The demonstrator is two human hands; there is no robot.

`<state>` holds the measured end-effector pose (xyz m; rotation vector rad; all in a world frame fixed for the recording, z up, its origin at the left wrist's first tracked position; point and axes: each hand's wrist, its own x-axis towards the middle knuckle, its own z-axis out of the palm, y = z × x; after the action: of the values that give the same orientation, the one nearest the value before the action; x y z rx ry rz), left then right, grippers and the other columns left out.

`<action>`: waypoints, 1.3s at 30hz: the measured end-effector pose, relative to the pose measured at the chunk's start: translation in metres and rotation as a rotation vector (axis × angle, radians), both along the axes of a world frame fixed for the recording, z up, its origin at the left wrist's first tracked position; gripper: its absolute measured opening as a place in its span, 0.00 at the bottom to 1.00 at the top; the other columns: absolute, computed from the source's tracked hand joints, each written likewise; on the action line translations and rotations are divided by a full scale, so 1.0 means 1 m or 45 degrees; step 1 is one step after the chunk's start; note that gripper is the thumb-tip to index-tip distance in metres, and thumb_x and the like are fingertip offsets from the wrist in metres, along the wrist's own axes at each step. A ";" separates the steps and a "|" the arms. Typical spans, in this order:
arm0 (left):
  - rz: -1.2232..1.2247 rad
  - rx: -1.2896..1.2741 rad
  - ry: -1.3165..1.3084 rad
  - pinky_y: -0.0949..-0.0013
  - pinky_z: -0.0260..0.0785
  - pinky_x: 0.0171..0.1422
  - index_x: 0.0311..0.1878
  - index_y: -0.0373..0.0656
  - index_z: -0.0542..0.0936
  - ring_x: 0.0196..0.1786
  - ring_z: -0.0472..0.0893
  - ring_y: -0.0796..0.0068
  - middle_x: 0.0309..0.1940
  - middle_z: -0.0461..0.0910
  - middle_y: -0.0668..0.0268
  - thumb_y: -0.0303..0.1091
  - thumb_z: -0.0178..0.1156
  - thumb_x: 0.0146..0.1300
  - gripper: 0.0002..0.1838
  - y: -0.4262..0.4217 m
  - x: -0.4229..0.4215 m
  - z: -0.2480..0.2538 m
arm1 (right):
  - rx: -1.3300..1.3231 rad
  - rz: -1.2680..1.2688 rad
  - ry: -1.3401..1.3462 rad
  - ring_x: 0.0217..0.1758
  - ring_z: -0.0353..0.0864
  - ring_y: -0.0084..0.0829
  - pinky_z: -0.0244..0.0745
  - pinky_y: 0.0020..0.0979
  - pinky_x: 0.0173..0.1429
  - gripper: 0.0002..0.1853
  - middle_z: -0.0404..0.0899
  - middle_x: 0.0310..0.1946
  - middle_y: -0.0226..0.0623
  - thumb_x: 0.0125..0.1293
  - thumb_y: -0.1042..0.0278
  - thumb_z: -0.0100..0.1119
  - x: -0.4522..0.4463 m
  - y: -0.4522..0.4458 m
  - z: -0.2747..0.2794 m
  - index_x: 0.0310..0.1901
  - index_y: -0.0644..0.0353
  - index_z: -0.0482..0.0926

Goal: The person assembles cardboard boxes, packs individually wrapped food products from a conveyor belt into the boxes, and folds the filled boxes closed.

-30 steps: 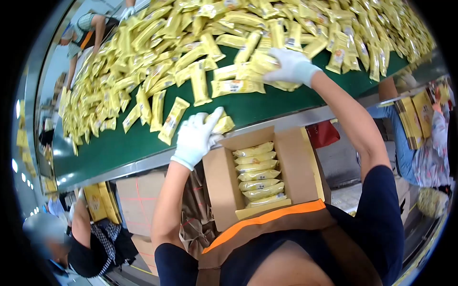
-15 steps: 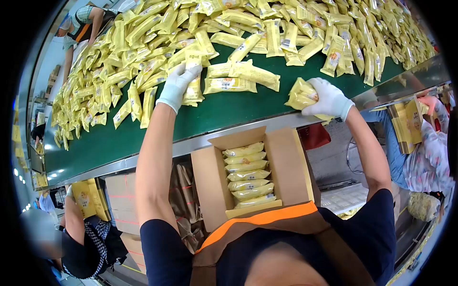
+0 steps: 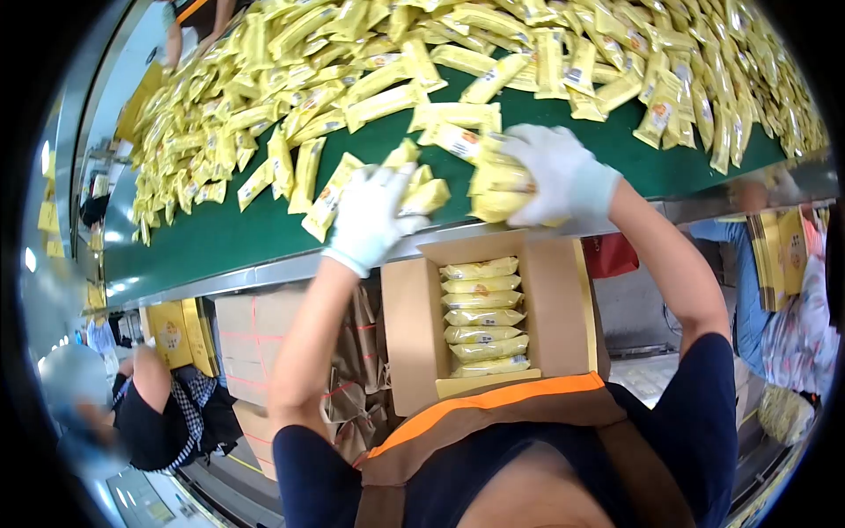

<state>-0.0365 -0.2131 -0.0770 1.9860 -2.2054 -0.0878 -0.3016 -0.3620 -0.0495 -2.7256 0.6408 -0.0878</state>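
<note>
Both my hands wear white gloves and are over the green belt (image 3: 211, 242), near its front edge. My left hand (image 3: 377, 211) curls around a few yellow wrapped snack packets (image 3: 425, 195), its thumb toward the edge. Another yellow packet (image 3: 331, 198) lies against its outer side. My right hand (image 3: 550, 172) is closed on a bunch of the same packets (image 3: 497, 187), facing my left hand with a small gap between. Below them, an open cardboard box (image 3: 414, 330) holds a column of several yellow packets (image 3: 482, 315) lying flat. My right fingertips are partly hidden.
A large heap of yellow packets (image 3: 290, 84) covers the belt's far side. The metal rail (image 3: 238, 275) runs between belt and box. Stacked cartons (image 3: 251, 330) stand left of the box. Co-workers are at the far left, lower left (image 3: 163, 422) and right (image 3: 792, 343).
My left hand has come nearer the belt's front edge and now grips packets. My right hand has moved left with its bunch, so the hands are closer together. The view has shifted slightly.
</note>
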 end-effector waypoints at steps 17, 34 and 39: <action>0.368 0.474 0.827 0.71 0.69 0.61 0.76 0.37 0.56 0.52 0.78 0.71 0.52 0.80 0.61 0.49 0.77 0.45 0.59 0.034 0.087 0.044 | -0.061 -0.454 0.262 0.63 0.71 0.47 0.69 0.42 0.66 0.48 0.70 0.58 0.43 0.38 0.43 0.73 -0.087 -0.014 -0.022 0.63 0.56 0.69; 0.484 0.370 -0.310 0.52 0.64 0.68 0.74 0.63 0.66 0.63 0.70 0.43 0.61 0.71 0.44 0.77 0.67 0.34 0.59 0.027 0.032 0.012 | -0.218 -0.305 0.211 0.65 0.70 0.49 0.67 0.42 0.67 0.51 0.68 0.62 0.49 0.44 0.38 0.70 -0.065 0.006 -0.026 0.68 0.55 0.65; 0.474 0.128 0.014 0.52 0.65 0.68 0.77 0.68 0.58 0.65 0.70 0.42 0.63 0.68 0.45 0.67 0.71 0.37 0.59 0.036 0.045 -0.024 | 0.865 -0.465 -0.384 0.62 0.75 0.44 0.69 0.38 0.66 0.48 0.72 0.61 0.52 0.48 0.47 0.71 -0.073 0.043 0.039 0.69 0.61 0.63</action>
<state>0.0086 -0.1773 -0.1005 2.4059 -1.8185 -0.1613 -0.3751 -0.3188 -0.0104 -1.8810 0.8759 -0.3016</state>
